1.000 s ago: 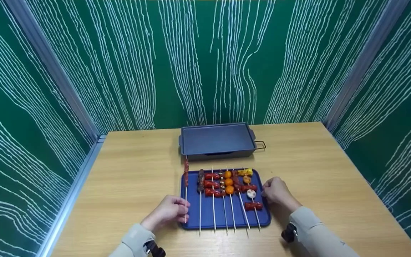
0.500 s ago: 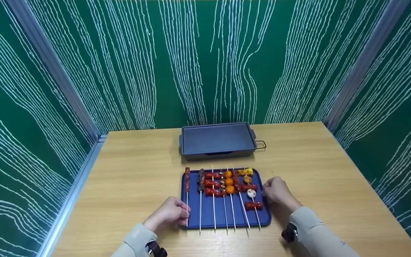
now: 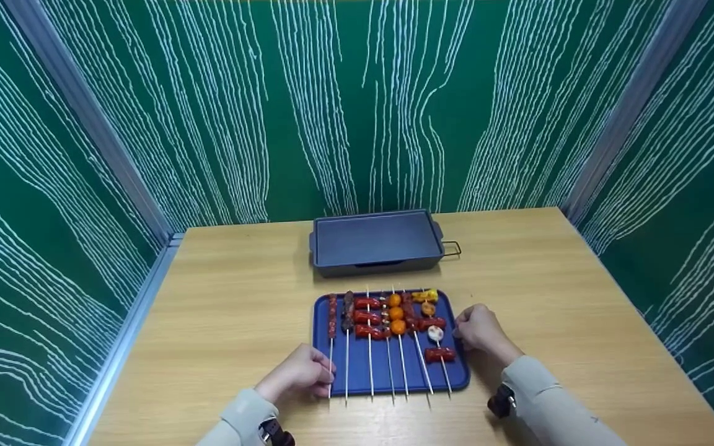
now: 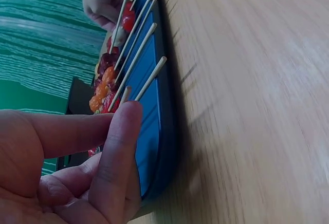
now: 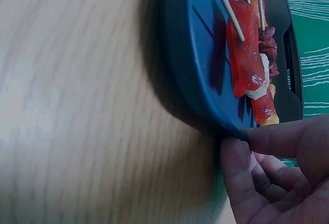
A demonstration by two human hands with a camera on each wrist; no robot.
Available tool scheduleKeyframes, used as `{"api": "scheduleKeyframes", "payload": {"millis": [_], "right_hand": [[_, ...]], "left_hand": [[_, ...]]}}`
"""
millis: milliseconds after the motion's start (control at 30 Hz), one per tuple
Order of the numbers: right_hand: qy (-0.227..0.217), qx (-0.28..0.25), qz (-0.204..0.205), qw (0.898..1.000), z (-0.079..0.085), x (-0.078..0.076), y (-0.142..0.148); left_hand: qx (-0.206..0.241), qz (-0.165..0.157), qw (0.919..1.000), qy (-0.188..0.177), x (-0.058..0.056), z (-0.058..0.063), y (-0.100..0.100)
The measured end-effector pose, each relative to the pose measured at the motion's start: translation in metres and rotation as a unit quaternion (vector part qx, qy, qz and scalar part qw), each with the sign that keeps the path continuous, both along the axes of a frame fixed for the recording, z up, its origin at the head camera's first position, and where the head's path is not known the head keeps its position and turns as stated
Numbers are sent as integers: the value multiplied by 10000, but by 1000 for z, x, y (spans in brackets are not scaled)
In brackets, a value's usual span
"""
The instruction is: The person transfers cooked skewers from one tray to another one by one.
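Note:
A blue tray [image 3: 358, 373] lies on the wooden table, bearing several food skewers side by side. At its left end, my left hand [image 3: 305, 370] pinches the bare stick of a red meat skewer [image 3: 332, 317] between thumb and fingers; the stick's end [image 4: 126, 93] pokes out beside the thumb in the left wrist view. My right hand [image 3: 480, 328] pinches the tray's right rim, and the right wrist view shows its thumb and index finger [image 5: 272, 139] at that rim. Beside the held skewer lie a dark meat skewer [image 3: 348, 313] and a red sausage skewer [image 3: 367, 317].
A dark grey grill [image 3: 379, 238] with a wire handle [image 3: 452, 248] stands behind the tray. Farther right on the tray are an orange ball skewer [image 3: 397, 313] and a mixed skewer [image 3: 436, 334]. Green walls with white lines [image 3: 357, 111] enclose the table.
My left hand has brought the red meat skewer back toward me and slightly right, from reaching over the tray's far edge to lying within the tray. My right hand stays at the rim.

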State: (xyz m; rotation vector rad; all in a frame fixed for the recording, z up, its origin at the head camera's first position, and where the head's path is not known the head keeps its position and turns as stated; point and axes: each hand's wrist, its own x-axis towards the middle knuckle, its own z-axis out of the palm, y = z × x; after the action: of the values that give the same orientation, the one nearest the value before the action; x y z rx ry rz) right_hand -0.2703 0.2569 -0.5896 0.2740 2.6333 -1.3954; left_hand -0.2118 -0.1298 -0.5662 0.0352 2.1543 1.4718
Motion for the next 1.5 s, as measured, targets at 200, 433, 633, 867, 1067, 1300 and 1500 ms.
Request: {"api": "scheduleKeyframes", "payload": {"millis": [200,433,633,867,1067,1300,1500], "right_hand": [[32,14,43,10000,0,1,0],[27,41,43,10000,0,3,-3],[-6,64,51,10000,1,4,-4],[105,157,116,9998,-5,1,-5],[101,238,81,9996,-7,-1,-7],[89,175,60,9998,-6,1,-5],[75,145,92,9998,-6,4,-3]], "left_hand": [[-328,134,9993,118,0,3,4],[-910,110,9946,487,-2,2,5],[-1145,118,9914,620,-3,-3,5],[-1132,167,9902,798,-2,-1,2],[-1116,224,9899,846,-3,2,2],[-1142,326,9869,1095,-17,3,-1],[-1474,493,9749,1596,-32,2,-3]]}}
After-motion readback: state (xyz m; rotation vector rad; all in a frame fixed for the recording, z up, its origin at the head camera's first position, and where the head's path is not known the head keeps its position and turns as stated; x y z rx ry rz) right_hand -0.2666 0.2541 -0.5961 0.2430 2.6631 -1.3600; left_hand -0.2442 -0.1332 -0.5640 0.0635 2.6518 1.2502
